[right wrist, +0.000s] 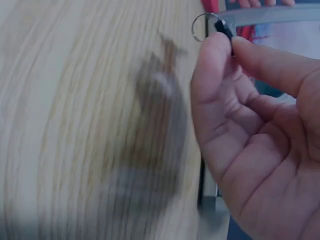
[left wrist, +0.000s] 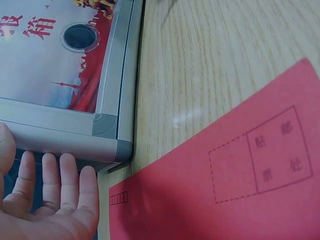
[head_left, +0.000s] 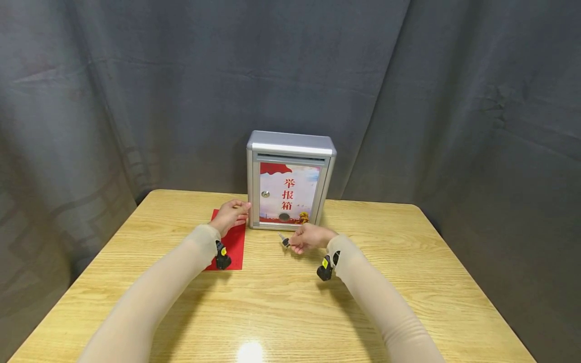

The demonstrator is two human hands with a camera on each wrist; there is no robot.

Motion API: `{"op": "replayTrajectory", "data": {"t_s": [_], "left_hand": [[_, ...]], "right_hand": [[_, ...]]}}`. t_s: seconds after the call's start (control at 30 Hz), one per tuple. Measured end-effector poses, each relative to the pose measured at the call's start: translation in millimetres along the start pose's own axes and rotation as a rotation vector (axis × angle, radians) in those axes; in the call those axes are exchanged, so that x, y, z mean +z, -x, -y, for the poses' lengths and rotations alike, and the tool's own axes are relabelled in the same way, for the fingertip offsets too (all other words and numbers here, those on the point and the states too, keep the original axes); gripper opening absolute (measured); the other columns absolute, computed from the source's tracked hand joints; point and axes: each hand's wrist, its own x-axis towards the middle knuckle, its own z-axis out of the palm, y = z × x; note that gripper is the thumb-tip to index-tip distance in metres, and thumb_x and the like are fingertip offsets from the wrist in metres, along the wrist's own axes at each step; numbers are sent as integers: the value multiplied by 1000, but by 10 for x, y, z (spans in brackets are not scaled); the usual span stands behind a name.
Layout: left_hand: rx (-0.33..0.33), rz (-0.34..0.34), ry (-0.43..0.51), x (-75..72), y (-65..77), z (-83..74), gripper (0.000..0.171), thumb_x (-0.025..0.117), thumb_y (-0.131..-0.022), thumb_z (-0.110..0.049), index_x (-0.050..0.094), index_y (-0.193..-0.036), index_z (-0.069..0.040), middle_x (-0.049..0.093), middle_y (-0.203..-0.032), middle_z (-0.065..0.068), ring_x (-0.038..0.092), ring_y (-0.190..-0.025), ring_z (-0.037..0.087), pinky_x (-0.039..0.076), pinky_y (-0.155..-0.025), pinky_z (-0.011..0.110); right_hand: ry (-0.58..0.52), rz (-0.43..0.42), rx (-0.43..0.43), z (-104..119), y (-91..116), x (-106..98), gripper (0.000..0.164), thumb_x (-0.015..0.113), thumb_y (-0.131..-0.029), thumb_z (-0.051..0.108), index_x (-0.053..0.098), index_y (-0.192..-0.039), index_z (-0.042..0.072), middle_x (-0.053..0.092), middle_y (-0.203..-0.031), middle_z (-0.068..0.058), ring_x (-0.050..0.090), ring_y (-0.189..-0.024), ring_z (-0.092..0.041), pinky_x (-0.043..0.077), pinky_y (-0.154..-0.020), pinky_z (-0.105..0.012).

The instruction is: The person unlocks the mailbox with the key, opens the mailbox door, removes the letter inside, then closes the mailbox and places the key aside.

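On the table stands a silver report box point(head_left: 292, 142) with a slot near its top, a red-lettered front panel and a small lock point(head_left: 265, 194). My left hand point(head_left: 230, 217) rests against the box's left side, its fingertips point(left wrist: 66, 162) along that side in the left wrist view. In front of the box, low over the table, my right hand point(head_left: 310, 237) pinches a key point(head_left: 285, 242) by its black head between thumb and forefinger. A metal ring point(right wrist: 195, 31) hangs from the key in the right wrist view.
A red envelope point(head_left: 235, 248) lies flat left of the box, partly under my left forearm. The wooden table point(head_left: 272, 302) ends at a grey curtain point(head_left: 190, 101) behind the box. In the right wrist view, a blurred shadow point(right wrist: 155, 135) falls across the wood.
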Motion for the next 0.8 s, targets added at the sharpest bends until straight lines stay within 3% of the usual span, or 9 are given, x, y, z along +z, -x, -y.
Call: {"op": "replayTrajectory", "data": {"t_s": [0.13,0.5,0.8], "left_hand": [[-5,0,-6,2,-4,-12,46,54,-99,-30,42,-131,0,48,-132,21,51,-122,35,41,-109,43],[-9,-6,-3,6,6,-13,47,55,-99,-31,42,-131,0,48,-133,21,50,-124,36,40,-110,44],[-5,-8,-22,-2,14,-6,47,55,-98,-32,42,-132,-1,48,-133,21,51,-124,36,42,-109,42]], "right_hand": [[6,-13,66,-51,12,-16,15,54,-97,3,63,-87,-4,63,-70,-3,57,-60,-8,53,-60,-18],[59,-116,138,-60,1,48,15,56,-95,2,64,-87,-7,61,-65,-2,55,-55,-7,52,-55,-16],[195,-211,181,-3,-40,129,23,60,-95,9,62,-72,4,60,-61,0,55,-52,-6,53,-54,-17]]}}
